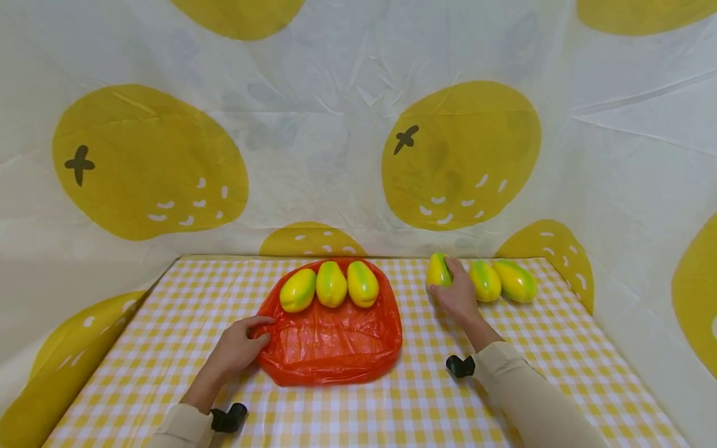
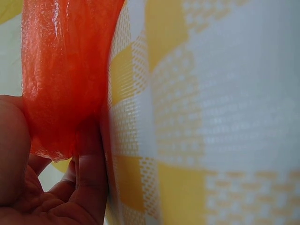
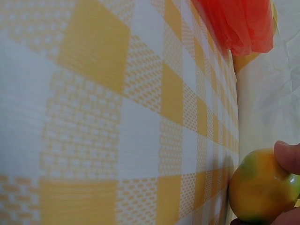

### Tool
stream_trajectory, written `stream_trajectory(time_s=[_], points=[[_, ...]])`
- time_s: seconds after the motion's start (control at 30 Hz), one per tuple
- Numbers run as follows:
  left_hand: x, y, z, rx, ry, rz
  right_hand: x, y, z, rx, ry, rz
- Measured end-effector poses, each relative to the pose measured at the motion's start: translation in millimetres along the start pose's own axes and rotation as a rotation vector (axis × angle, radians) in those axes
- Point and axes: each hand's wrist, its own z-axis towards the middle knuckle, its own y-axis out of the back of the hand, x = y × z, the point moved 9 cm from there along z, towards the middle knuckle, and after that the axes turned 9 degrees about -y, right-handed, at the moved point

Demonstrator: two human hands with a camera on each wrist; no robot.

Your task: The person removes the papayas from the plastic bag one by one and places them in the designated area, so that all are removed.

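A red plastic bag [image 1: 336, 336] lies spread open on the table, with three yellow-green papayas [image 1: 331, 284] in a row along its far side. At the bag's left rim my left hand [image 1: 238, 345] pinches the plastic between thumb and fingers; the left wrist view shows the red film [image 2: 65, 70] between them. Over on the right, my right hand [image 1: 458, 292] grips another papaya [image 1: 437, 271] near the table's back edge. That same papaya [image 3: 258, 187] appears in the right wrist view, partly cut off, with the thumb on it.
Two more papayas [image 1: 516, 281] lie side by side just right of my right hand. A yellow-and-white checked cloth [image 1: 414, 404] covers the table. Behind the back edge hangs a pale curtain [image 1: 313, 155] printed with large yellow fruit.
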Motion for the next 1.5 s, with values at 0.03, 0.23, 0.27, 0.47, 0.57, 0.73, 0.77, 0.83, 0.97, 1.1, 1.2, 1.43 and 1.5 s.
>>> stream_trajectory(time_s=[0.03, 0.23, 0.27, 0.47, 0.57, 0.73, 0.77, 0.83, 0.97, 1.1, 1.2, 1.43, 1.5], points=[[-0.7, 0.7, -0.3, -0.001, -0.004, 0.002, 0.8, -0.2, 0.0, 0.000, 0.005, 0.001], [-2.3, 1.6, -1.1, -0.001, -0.002, -0.016, 2.5, -0.8, -1.0, 0.005, 0.007, -0.003], [-2.1, 1.4, -0.9, 0.000, -0.002, -0.017, 2.3, -0.7, -1.1, 0.007, 0.003, -0.004], [-1.3, 1.1, 0.2, -0.001, -0.002, -0.015, 2.0, -0.1, -1.0, 0.007, 0.000, -0.021], [-1.5, 1.1, 0.4, -0.001, -0.004, -0.015, 2.5, 0.4, -1.2, 0.005, 0.005, -0.023], [-0.3, 0.3, 0.4, -0.001, 0.004, -0.027, 2.3, 0.7, -1.3, 0.009, -0.005, -0.021], [0.2, 0.0, 0.5, -0.001, 0.007, -0.030, 2.4, 0.7, -1.4, 0.009, -0.007, -0.027], [0.5, -0.1, 0.5, -0.002, 0.009, -0.030, 3.1, 0.9, -1.7, 0.007, -0.005, -0.045], [-0.5, 0.3, 0.9, -0.004, 0.002, -0.021, 6.3, 1.7, -2.9, -0.010, 0.021, -0.070], [-1.0, 0.1, 0.5, -0.002, -0.001, -0.021, 8.9, 2.9, -3.9, -0.038, 0.062, -0.089], [-0.7, -0.1, 0.2, -0.001, -0.003, -0.020, 10.5, 3.9, -4.4, -0.060, 0.092, -0.110], [-1.1, -0.2, 0.0, -0.003, -0.012, -0.009, 16.9, 5.8, -7.0, -0.094, 0.147, -0.135], [-1.1, -0.4, -0.2, -0.001, -0.008, -0.014, 19.9, 5.9, -8.8, -0.103, 0.162, -0.136]])
